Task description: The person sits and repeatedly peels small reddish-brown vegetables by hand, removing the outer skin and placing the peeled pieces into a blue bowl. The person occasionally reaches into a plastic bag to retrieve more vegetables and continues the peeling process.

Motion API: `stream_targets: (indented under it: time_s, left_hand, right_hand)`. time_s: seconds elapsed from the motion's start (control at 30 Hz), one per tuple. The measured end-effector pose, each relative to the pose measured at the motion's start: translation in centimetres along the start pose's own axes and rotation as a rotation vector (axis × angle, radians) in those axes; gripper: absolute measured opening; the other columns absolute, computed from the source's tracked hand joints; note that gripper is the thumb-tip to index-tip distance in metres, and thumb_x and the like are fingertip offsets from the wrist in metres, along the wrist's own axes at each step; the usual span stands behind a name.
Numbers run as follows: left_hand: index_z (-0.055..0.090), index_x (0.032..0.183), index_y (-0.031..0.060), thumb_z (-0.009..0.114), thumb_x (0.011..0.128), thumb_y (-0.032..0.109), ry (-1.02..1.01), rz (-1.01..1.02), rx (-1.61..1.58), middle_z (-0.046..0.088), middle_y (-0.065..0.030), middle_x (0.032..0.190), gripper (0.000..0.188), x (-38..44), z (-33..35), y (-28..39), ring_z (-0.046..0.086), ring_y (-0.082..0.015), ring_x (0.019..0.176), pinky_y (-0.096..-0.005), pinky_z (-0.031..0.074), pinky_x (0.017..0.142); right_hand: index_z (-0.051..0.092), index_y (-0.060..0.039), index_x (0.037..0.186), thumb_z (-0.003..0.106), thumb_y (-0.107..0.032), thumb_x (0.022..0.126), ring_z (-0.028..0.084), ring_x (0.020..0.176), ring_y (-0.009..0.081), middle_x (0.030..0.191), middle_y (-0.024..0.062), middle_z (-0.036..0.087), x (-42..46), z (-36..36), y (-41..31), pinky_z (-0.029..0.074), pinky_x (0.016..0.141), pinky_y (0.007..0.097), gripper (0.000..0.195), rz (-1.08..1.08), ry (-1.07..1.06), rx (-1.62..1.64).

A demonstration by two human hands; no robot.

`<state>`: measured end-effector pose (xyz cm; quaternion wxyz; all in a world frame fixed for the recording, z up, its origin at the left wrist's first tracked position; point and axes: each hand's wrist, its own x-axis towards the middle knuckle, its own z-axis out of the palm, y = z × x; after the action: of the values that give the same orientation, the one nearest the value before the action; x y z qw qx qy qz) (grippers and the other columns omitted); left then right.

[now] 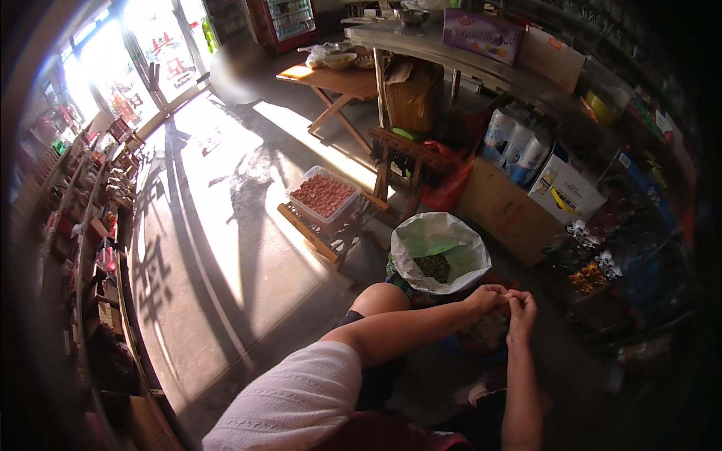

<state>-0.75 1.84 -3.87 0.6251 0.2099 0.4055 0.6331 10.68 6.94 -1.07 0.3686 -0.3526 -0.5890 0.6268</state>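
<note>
My left hand and my right hand meet at the fingertips, over a dim container whose pale contents are hard to make out. Both hands have their fingers pinched together on something too small to identify. Just beyond my left hand stands a white woven sack with its mouth rolled wide; small greenish-brown items lie at its bottom. Farther off to the left, a clear plastic tub full of small pinkish-red pieces, which look like shelled peanuts, rests on a low wooden stool.
A folding wooden table holds bowls. Cardboard boxes and shrink-wrapped cans are stacked to the right of the sack. Stocked shelves line the left side. A red drinks fridge stands near the glass doors.
</note>
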Motion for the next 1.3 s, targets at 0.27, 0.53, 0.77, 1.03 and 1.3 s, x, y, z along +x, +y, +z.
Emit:
stream_targets:
  time_s: [0.27,0.53,0.77,1.03,1.3]
  left_hand:
    - [0.06,0.082,0.0068,0.057,0.085,0.015,0.033,-0.022,0.077,0.056,0.0009,0.068,0.009,0.6,0.3,-1.1,0.049,-0.0088,0.056,-0.0231,0.039,0.051]
    - [0.065,0.086,0.003,0.055,0.085,0.015,0.241,-0.06,0.114,0.061,-0.0051,0.072,0.015,2.3,0.0,-3.3,0.056,-0.0141,0.059,-0.0279,0.045,0.053]
    - [0.066,0.089,0.0013,0.054,0.085,0.015,0.332,-0.008,0.225,0.064,-0.0064,0.075,0.019,1.9,0.9,-3.7,0.059,-0.0142,0.064,-0.0296,0.047,0.056]
    - [0.065,0.093,-0.001,0.055,0.086,0.019,0.232,0.097,0.431,0.066,-0.0103,0.081,0.024,1.8,1.1,-1.6,0.061,-0.0195,0.073,-0.0326,0.048,0.067]
    - [0.063,0.082,-0.0005,0.051,0.084,0.026,0.407,0.394,1.007,0.061,-0.0232,0.08,0.029,1.6,1.2,-2.7,0.059,-0.0391,0.079,-0.0442,0.047,0.071]
  right_hand:
    - [0.054,-0.0025,0.086,0.055,-0.009,0.084,0.053,0.077,0.013,0.084,0.0054,0.057,0.1,-0.3,2.0,0.043,0.073,0.0259,0.007,-0.066,0.102,-0.202]
    - [0.047,0.0006,0.088,0.05,-0.012,0.086,0.055,0.077,0.0259,0.082,0.0152,0.055,1.3,-0.3,5.5,0.044,0.074,0.0349,0.013,-0.182,0.17,-0.512]
    - [0.047,-0.0001,0.086,0.05,-0.011,0.085,0.053,0.079,0.0235,0.083,0.0149,0.054,1.4,-0.8,5.7,0.044,0.074,0.034,0.011,-0.083,0.168,-0.532]
    - [0.051,-0.0017,0.09,0.05,-0.008,0.084,0.052,0.08,0.0164,0.085,0.0092,0.055,2.0,-1.3,3.1,0.043,0.075,0.0294,0.009,-0.05,0.06,-0.269]
    - [0.051,-0.0012,0.091,0.039,-0.006,0.086,0.051,0.081,0.0173,0.087,0.009,0.055,2.9,-1.0,7.2,0.044,0.076,0.0293,0.014,-0.054,0.122,-0.263]
